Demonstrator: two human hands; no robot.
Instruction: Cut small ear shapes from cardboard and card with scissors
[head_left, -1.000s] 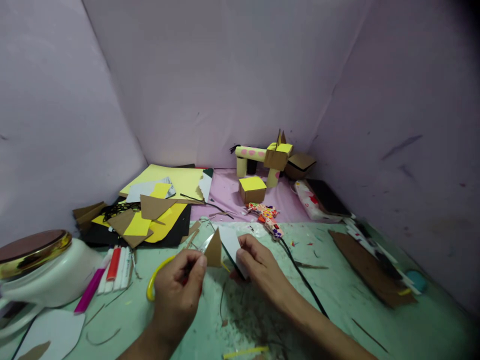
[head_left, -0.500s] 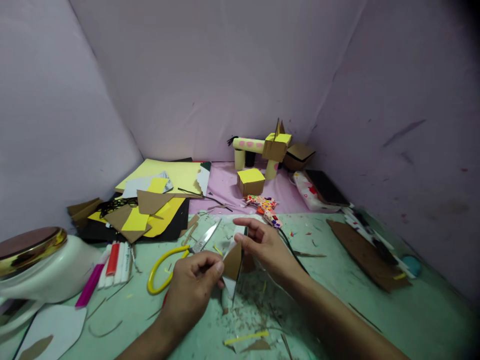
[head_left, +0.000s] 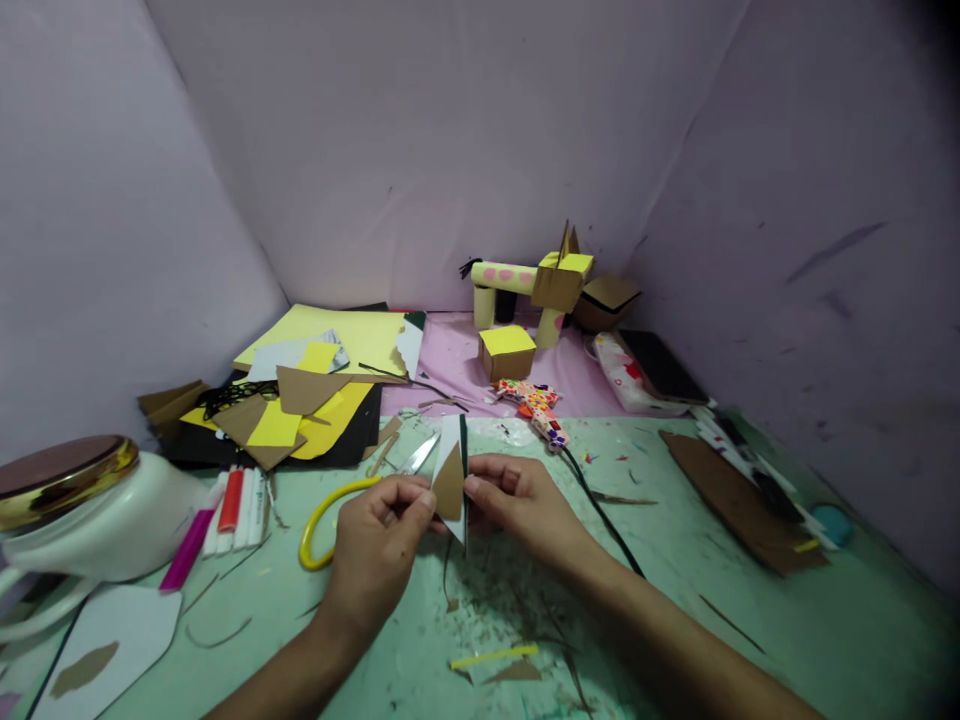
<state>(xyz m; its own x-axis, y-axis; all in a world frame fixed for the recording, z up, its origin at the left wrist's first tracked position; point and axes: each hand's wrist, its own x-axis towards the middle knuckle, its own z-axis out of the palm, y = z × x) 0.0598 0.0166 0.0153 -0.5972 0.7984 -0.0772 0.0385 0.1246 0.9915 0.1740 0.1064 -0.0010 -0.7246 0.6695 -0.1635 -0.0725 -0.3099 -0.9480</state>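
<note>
Between my two hands stands a small piece of white and brown cardboard (head_left: 450, 485) with a dark green edge along its right side. My left hand (head_left: 382, 545) pinches its lower left edge between thumb and fingers. On the right edge, the thumb and fingers of my right hand (head_left: 517, 500) are closed on the same piece. Yellow-handled scissors (head_left: 309, 540) lie partly behind my left hand, blades pointing away to the right. Beyond my right hand is a flower-patterned glue gun (head_left: 544, 415) with a black cord.
A cardboard animal figure (head_left: 502, 277) and a yellow-topped box (head_left: 508, 355) stand at the back. Paper sheets (head_left: 330, 330), markers (head_left: 234, 515) and a white pot (head_left: 142, 515) are at left. A brown cardboard strip (head_left: 727, 500) and phone (head_left: 664, 365) lie right. Scraps litter the front.
My right hand has lowered from above the cardboard piece and closed on its right edge. The piece is turned more upright, its white and brown face toward me.
</note>
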